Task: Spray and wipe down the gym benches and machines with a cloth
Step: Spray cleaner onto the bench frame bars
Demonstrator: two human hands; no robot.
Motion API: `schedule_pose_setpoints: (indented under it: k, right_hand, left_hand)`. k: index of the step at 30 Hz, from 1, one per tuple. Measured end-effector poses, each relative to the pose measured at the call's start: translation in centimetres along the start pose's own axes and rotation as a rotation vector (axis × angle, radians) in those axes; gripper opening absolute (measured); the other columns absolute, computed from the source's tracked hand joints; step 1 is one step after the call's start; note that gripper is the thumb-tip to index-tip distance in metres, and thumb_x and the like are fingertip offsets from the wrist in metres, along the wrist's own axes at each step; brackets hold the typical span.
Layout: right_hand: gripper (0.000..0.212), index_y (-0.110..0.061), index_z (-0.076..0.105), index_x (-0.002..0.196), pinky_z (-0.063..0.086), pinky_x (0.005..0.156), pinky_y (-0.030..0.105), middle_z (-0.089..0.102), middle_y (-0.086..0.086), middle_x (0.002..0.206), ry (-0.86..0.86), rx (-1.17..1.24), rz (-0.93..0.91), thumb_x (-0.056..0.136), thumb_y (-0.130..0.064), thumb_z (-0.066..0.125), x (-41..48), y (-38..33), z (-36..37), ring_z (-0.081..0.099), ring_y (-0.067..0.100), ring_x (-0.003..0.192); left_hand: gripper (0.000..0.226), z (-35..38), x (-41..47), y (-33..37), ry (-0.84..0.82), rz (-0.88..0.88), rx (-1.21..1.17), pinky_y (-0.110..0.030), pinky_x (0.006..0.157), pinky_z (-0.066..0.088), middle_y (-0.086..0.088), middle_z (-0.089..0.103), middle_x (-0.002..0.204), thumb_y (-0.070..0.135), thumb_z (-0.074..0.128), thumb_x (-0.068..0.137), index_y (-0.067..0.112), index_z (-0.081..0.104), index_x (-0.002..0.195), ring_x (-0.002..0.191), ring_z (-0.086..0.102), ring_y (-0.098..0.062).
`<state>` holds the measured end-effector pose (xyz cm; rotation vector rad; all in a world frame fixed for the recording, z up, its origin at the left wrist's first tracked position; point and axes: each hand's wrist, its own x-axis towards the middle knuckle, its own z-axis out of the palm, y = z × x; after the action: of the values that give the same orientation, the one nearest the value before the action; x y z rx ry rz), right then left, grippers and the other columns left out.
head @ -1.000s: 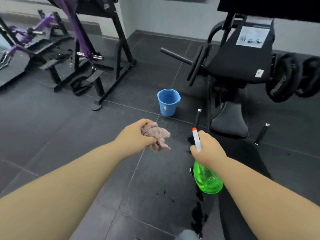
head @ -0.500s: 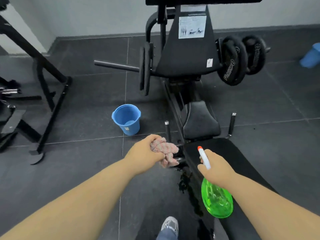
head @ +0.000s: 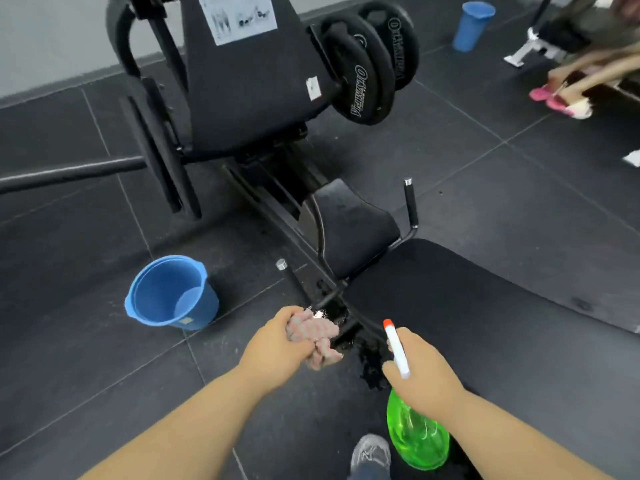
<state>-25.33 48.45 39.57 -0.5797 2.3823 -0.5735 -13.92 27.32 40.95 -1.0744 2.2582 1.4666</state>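
Note:
My left hand (head: pixel 277 351) grips a bunched pink cloth (head: pixel 313 336) just left of the black machine's frame. My right hand (head: pixel 420 372) holds a green spray bottle (head: pixel 417 441) by its neck, the white nozzle with its red tip (head: pixel 394 344) pointing up and away. The bottle hangs over the near edge of the machine's large black back pad (head: pixel 485 296). A smaller black seat pad (head: pixel 353 226) lies beyond it, flanked by two upright handles (head: pixel 410 202). The tall black foot plate (head: pixel 249 74) rises at the far end.
A blue bucket (head: pixel 169 296) stands on the dark tiled floor left of the machine. Weight plates (head: pixel 367 67) hang on its right side and a bare bar (head: pixel 69 171) sticks out left. Another blue bucket (head: pixel 472 24) and another person's feet (head: pixel 557 98) are far right. My shoe (head: pixel 370 455) is below.
The view has swung right and closer to the machine. Both hands keep their grips and now sit nearer the back pad; another person's feet have come into view at far right.

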Motion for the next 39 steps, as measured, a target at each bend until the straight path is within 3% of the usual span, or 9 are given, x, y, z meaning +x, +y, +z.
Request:
schedule_pose_setpoints:
  k: [5, 9, 15, 22, 28, 31, 33, 35, 39]
  right_hand:
    - [0.013, -0.016, 0.050, 0.092, 0.047, 0.078, 0.036, 0.060, -0.001, 0.090, -0.101, 0.119, 0.130, 0.083, -0.023, 0.056, 6.8, 6.1, 10.4, 0.057, 0.019, 0.085]
    - [0.011, -0.016, 0.053, 0.091, 0.044, 0.073, 0.032, 0.061, -0.001, 0.090, -0.130, 0.186, 0.151, 0.082, -0.020, 0.056, 14.6, 13.1, 20.3, 0.056, 0.019, 0.082]
    - [0.010, -0.012, 0.055, 0.090, 0.040, 0.068, 0.033, 0.062, 0.004, 0.088, 0.021, 0.187, 0.134, 0.085, -0.020, 0.058, 25.5, 21.5, 30.8, 0.057, 0.026, 0.082]
    - [0.004, -0.015, 0.058, 0.085, 0.037, 0.064, 0.033, 0.063, 0.001, 0.081, 0.127, 0.240, 0.060, 0.086, -0.017, 0.055, 30.8, 25.2, 32.7, 0.057, 0.023, 0.078]
    - [0.026, -0.021, 0.038, 0.064, 0.034, 0.051, 0.026, 0.051, -0.002, 0.072, 0.042, 0.235, 0.183, 0.088, -0.019, 0.049, 31.1, 25.1, 33.3, 0.050, 0.023, 0.072]
    - [0.010, -0.017, 0.056, 0.083, 0.044, 0.063, 0.030, 0.060, 0.007, 0.086, -0.087, 0.211, 0.159, 0.089, -0.018, 0.048, 30.5, 25.0, 34.2, 0.057, 0.029, 0.083]
    - [0.018, -0.013, 0.060, 0.100, 0.048, 0.073, 0.038, 0.063, 0.013, 0.095, -0.164, 0.184, 0.095, 0.087, -0.015, 0.047, 30.0, 24.6, 34.9, 0.059, 0.034, 0.089]
    - [0.007, -0.012, 0.052, 0.081, 0.041, 0.064, 0.038, 0.057, 0.010, 0.081, -0.194, 0.163, 0.053, 0.085, -0.014, 0.046, 29.7, 24.0, 35.5, 0.052, 0.031, 0.076]
    - [0.022, -0.018, 0.035, 0.066, 0.033, 0.058, 0.033, 0.045, 0.002, 0.067, -0.165, 0.137, 0.006, 0.085, -0.013, 0.046, 30.0, 22.8, 35.7, 0.045, 0.026, 0.068]
  left_hand:
    - [0.037, 6.3, 9.9, -8.1, -0.072, -0.057, 0.009, -0.012, 0.064, 0.044, 0.021, 0.066, 0.093, 0.022, 0.066, 0.082, 0.041, 0.053, 0.111, 0.084, 0.061, 0.005]
    - [0.040, 13.1, 19.2, -16.3, -0.064, -0.078, 0.006, -0.016, 0.069, 0.046, 0.018, 0.069, 0.094, 0.021, 0.067, 0.081, 0.040, 0.056, 0.114, 0.083, 0.062, 0.006]
    - [0.035, 19.9, 28.2, -25.6, -0.054, -0.092, -0.009, -0.003, 0.055, 0.041, 0.028, 0.064, 0.057, -0.006, 0.054, 0.087, 0.016, 0.055, 0.114, 0.053, 0.061, 0.010]
    - [0.040, 21.5, 32.2, -31.4, 0.085, -0.052, 0.074, -0.009, 0.058, 0.042, 0.016, 0.068, 0.098, 0.010, 0.068, 0.080, 0.034, 0.061, 0.111, 0.081, 0.063, 0.000]
    - [0.043, 21.4, 31.6, -31.3, 0.123, -0.069, 0.124, -0.024, 0.061, 0.042, 0.008, 0.068, 0.097, 0.008, 0.066, 0.078, 0.036, 0.061, 0.110, 0.074, 0.059, -0.012]
    - [0.045, 22.0, 32.0, -31.2, 0.122, -0.065, 0.101, -0.026, 0.064, 0.044, 0.009, 0.068, 0.097, 0.008, 0.067, 0.075, 0.038, 0.061, 0.109, 0.080, 0.061, -0.014]
    - [0.046, 22.4, 32.1, -31.3, 0.115, -0.061, 0.089, -0.025, 0.064, 0.043, 0.009, 0.067, 0.097, 0.008, 0.067, 0.075, 0.037, 0.061, 0.110, 0.081, 0.060, -0.011]
    - [0.046, 22.5, 32.2, -31.5, 0.118, -0.063, 0.068, -0.025, 0.062, 0.042, 0.008, 0.067, 0.096, 0.008, 0.067, 0.075, 0.035, 0.061, 0.112, 0.077, 0.059, -0.012]
    - [0.043, 21.9, 32.0, -31.7, 0.138, -0.057, 0.014, -0.023, 0.060, 0.042, 0.009, 0.068, 0.094, 0.009, 0.066, 0.077, 0.035, 0.061, 0.110, 0.072, 0.059, -0.009]
